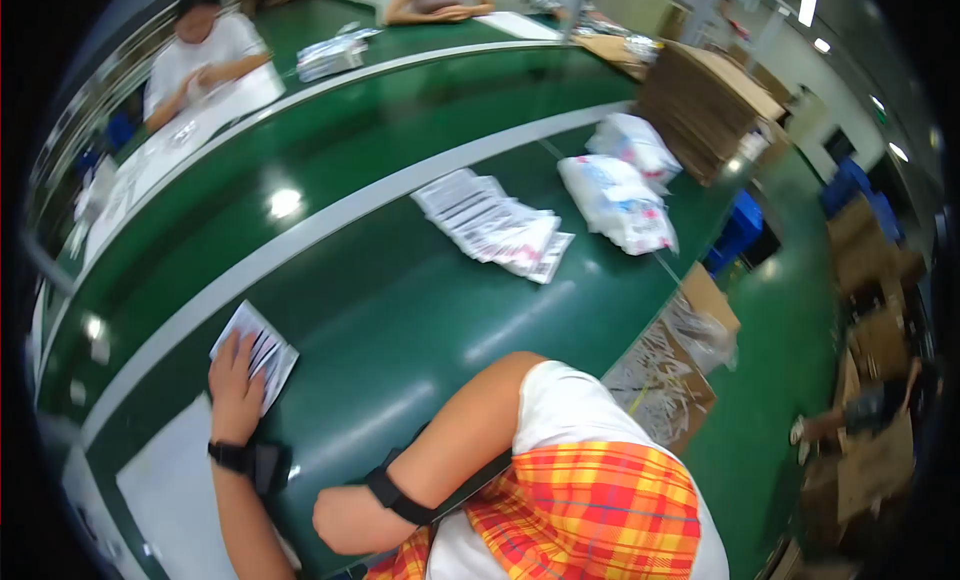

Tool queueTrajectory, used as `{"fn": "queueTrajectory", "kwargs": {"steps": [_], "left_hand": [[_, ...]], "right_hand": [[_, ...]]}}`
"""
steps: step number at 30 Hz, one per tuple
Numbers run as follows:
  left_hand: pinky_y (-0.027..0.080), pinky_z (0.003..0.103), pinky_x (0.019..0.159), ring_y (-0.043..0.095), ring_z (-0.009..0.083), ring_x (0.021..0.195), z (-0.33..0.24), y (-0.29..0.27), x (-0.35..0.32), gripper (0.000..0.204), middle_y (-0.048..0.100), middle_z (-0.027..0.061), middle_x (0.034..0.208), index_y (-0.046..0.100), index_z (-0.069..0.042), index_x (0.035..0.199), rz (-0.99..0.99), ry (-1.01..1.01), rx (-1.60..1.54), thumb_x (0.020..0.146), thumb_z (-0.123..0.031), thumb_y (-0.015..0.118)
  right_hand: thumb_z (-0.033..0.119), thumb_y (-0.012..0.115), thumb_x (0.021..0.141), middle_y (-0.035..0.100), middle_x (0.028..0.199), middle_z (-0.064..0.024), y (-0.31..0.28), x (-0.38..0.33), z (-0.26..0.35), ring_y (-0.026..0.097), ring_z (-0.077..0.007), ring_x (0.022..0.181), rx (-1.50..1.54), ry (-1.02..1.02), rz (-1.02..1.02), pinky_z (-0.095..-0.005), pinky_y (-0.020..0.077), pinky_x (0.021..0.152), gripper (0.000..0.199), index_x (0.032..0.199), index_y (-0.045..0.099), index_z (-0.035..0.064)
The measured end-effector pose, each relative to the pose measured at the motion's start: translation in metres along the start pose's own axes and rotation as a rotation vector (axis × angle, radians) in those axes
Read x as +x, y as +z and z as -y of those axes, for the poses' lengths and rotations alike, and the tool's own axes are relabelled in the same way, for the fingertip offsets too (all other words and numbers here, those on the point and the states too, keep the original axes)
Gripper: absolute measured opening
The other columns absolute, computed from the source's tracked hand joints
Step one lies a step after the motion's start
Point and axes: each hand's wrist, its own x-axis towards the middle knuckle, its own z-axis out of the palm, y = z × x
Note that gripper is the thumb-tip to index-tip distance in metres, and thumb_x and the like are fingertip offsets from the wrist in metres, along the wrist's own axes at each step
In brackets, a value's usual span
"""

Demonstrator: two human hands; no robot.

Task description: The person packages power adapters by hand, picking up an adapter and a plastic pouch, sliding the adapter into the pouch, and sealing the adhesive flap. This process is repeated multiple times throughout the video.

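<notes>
My left hand (236, 382) lies over a small stack of printed paper sheets (268, 355) on the green work table. Its fingers are stretched out and slightly apart on the paper. Close to my body, at the near edge of the table, my right hand (352, 520) is bent inward with its back toward me; its fingers are hidden. A black strap circles each wrist. Farther off in the middle, more printed sheets (487, 225) lie fanned out in an overlapping row.
Two white plastic-wrapped packs (620, 202) sit at the table's far right, before a stack of flat brown cardboard (705, 110). An open carton (665, 370) with clear plastic stands by the right edge. White sheets (175, 490) lie at near left. People sit across the green conveyor (340, 160).
</notes>
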Motion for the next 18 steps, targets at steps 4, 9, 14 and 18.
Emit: {"fn": "queueTrajectory", "kwargs": {"steps": [4, 9, 14, 18], "left_hand": [[0.038, 0.049, 0.102, 0.045, 0.0384, 0.126, -0.008, 0.013, 0.011, 0.058, 0.044, 0.0209, 0.142, 0.050, -0.012, 0.136, -0.085, 0.110, 0.084, 0.080, -0.016, 0.061], [0.029, 0.053, 0.109, 0.038, 0.0361, 0.134, -0.027, 0.008, 0.005, 0.058, 0.039, 0.0176, 0.147, 0.045, -0.016, 0.140, -0.009, -0.049, 0.031, 0.084, -0.021, 0.059], [0.023, 0.054, 0.113, 0.035, 0.0345, 0.137, -0.039, -0.006, 0.001, 0.056, 0.038, 0.0162, 0.148, 0.043, -0.019, 0.142, -0.016, -0.118, -0.128, 0.088, -0.024, 0.056], [0.023, 0.054, 0.113, 0.035, 0.0345, 0.137, -0.035, -0.005, 0.001, 0.053, 0.039, 0.0152, 0.148, 0.045, -0.022, 0.141, 0.020, -0.100, -0.074, 0.089, -0.024, 0.055]], "right_hand": [[0.011, 0.063, 0.069, 0.063, 0.071, -0.0169, -0.004, -0.013, 0.006, 0.065, -0.0307, 0.070, 0.091, 0.219, -0.120, -0.0381, 0.0522, 0.061, 0.011, 0.067, 0.066, 0.0001], [0.011, 0.062, 0.071, 0.057, 0.077, -0.0124, -0.011, -0.020, 0.006, 0.063, -0.0251, 0.068, 0.052, 0.156, -0.089, -0.0351, 0.0518, 0.060, 0.011, 0.076, 0.061, 0.0005], [0.012, 0.062, 0.072, 0.054, 0.077, -0.0099, -0.022, -0.019, 0.008, 0.062, -0.0220, 0.067, -0.003, 0.147, -0.039, -0.0313, 0.0507, 0.058, 0.013, 0.079, 0.058, 0.0012], [0.012, 0.062, 0.072, 0.054, 0.078, -0.0095, -0.023, -0.018, 0.005, 0.061, -0.0209, 0.066, -0.034, 0.129, -0.022, -0.0293, 0.0497, 0.057, 0.014, 0.080, 0.058, 0.0010]]}}
